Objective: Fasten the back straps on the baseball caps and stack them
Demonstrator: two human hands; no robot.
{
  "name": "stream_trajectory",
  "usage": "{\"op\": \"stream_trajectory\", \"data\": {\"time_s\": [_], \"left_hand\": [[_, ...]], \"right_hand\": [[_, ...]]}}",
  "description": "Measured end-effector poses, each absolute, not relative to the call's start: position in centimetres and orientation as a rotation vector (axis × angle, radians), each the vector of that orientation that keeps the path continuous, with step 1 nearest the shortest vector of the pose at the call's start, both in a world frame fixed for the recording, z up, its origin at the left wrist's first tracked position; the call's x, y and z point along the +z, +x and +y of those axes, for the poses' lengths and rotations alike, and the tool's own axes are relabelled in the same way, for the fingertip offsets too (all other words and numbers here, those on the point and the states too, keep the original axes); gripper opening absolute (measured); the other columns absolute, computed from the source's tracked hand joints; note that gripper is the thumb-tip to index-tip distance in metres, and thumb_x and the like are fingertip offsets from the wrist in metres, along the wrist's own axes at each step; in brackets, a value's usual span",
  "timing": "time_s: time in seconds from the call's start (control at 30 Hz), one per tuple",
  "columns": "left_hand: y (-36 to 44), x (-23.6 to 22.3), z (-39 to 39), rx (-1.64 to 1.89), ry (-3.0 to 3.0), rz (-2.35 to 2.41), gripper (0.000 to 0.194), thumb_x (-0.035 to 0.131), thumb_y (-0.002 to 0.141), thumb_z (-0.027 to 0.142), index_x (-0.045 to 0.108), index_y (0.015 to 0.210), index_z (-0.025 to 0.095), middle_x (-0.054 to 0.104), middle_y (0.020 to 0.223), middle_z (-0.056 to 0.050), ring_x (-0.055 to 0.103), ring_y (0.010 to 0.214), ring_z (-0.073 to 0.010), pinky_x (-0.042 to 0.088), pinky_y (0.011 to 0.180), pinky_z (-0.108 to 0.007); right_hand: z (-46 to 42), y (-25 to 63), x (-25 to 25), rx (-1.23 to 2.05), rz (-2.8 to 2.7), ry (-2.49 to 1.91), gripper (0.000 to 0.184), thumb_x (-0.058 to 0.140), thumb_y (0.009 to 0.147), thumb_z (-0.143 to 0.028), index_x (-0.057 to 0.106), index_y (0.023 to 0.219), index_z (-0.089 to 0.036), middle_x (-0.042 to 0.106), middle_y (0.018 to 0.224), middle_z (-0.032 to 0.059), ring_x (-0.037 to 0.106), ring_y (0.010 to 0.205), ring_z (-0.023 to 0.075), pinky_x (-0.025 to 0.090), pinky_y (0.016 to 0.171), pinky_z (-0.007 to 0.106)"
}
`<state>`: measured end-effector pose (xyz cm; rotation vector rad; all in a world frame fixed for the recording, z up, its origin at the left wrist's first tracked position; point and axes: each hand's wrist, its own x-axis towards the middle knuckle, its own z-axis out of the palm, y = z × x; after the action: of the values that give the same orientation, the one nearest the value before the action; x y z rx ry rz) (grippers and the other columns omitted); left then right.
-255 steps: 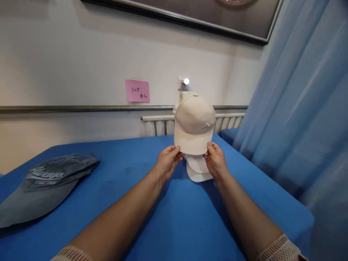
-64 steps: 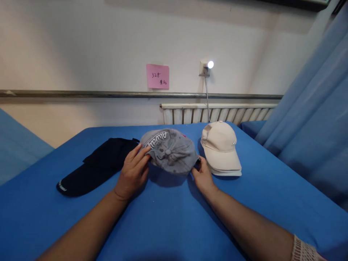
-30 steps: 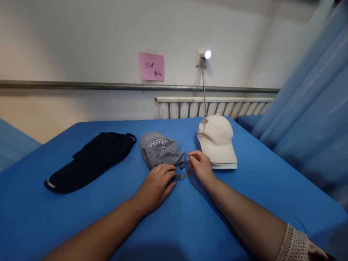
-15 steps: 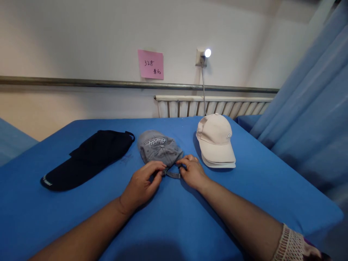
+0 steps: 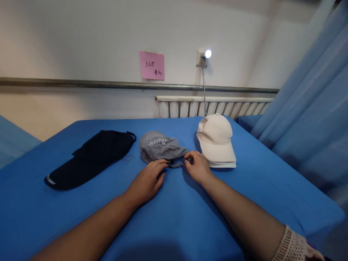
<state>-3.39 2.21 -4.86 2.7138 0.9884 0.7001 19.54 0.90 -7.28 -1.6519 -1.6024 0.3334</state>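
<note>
A grey baseball cap with white lettering lies in the middle of the blue-covered table, its back opening and strap facing me. My left hand pinches the left side of that opening, near the strap's end. On the other side, my right hand has its thumb and fingers closed on the cap's right back edge. The strap sags between both hands. To the left rests a black cap, brim pointing toward the near left. Just beyond my right hand sit cream caps, apparently stacked, since two brims show.
The blue cover spreads over the whole table. Behind it are a white radiator, a metal rail, a pink note and a socket with a lit bulb. A blue curtain hangs at the right.
My right hand has moved slightly right and away from me, pulling the cap's back edge outward. The back opening is stretched wider, and the grey crown looks flatter.
</note>
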Motion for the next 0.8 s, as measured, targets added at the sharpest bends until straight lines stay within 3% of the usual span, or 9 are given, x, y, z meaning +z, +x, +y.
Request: {"op": "stream_trajectory", "data": {"time_s": [0.17, 0.3, 0.43, 0.57, 0.8], "left_hand": [[-4.0, -5.0, 3.2, 0.878, 2.686, 1.092, 0.029, 0.054, 0.089, 0.021, 0.059, 0.118, 0.018, 0.064, 0.121, -0.012, 0.06, 0.115, -0.0278, 0.05, 0.101, -0.05], [-3.6, -4.8, 2.9, 0.936, 2.7, 1.017, 0.029, 0.053, 0.09, 0.019, 0.058, 0.119, 0.019, 0.064, 0.123, -0.012, 0.06, 0.116, -0.0266, 0.05, 0.101, -0.049], [-1.5, -4.7, 1.7, 0.813, 2.724, 0.806, 0.033, 0.047, 0.094, 0.014, 0.057, 0.124, 0.021, 0.064, 0.128, -0.008, 0.06, 0.118, -0.0218, 0.049, 0.102, -0.042], [0.4, -5.0, 1.6, 0.601, 2.76, 0.848, 0.037, 0.055, 0.09, 0.02, 0.059, 0.126, 0.02, 0.067, 0.125, -0.011, 0.062, 0.111, -0.0268, 0.051, 0.096, -0.046], [-1.1, -2.9, 1.6, 0.526, 2.635, 0.857, 0.013, 0.057, 0.09, 0.027, 0.069, 0.088, 0.021, 0.069, 0.083, -0.004, 0.062, 0.079, -0.02, 0.049, 0.075, -0.034]], "right_hand": [[0.6, 19.6, -6.6, 0.307, -1.41, -1.437, 0.006, 0.059, 0.077, -0.017, 0.057, 0.077, -0.023, 0.059, 0.076, -0.0014, 0.054, 0.073, 0.0169, 0.041, 0.068, 0.028], [0.1, 19.5, -5.7, 0.193, -1.421, -1.343, 0.009, 0.055, 0.076, -0.015, 0.053, 0.073, -0.023, 0.057, 0.074, -0.001, 0.052, 0.074, 0.0175, 0.04, 0.07, 0.029], [0.2, 19.4, -5.4, 0.159, -1.473, -1.319, 0.013, 0.053, 0.075, -0.011, 0.058, 0.077, -0.023, 0.059, 0.078, 0.0012, 0.054, 0.078, 0.0195, 0.042, 0.074, 0.032], [0.5, 19.6, -5.8, 0.202, -1.493, -1.315, 0.019, 0.052, 0.073, -0.009, 0.063, 0.083, -0.022, 0.063, 0.082, 0.0023, 0.056, 0.081, 0.0199, 0.044, 0.078, 0.032], [0.5, 19.9, -6.2, 0.418, -1.57, -1.262, 0.03, 0.055, 0.072, -0.008, 0.066, 0.095, -0.022, 0.068, 0.091, 0.0015, 0.06, 0.078, 0.0172, 0.048, 0.076, 0.031]]}}
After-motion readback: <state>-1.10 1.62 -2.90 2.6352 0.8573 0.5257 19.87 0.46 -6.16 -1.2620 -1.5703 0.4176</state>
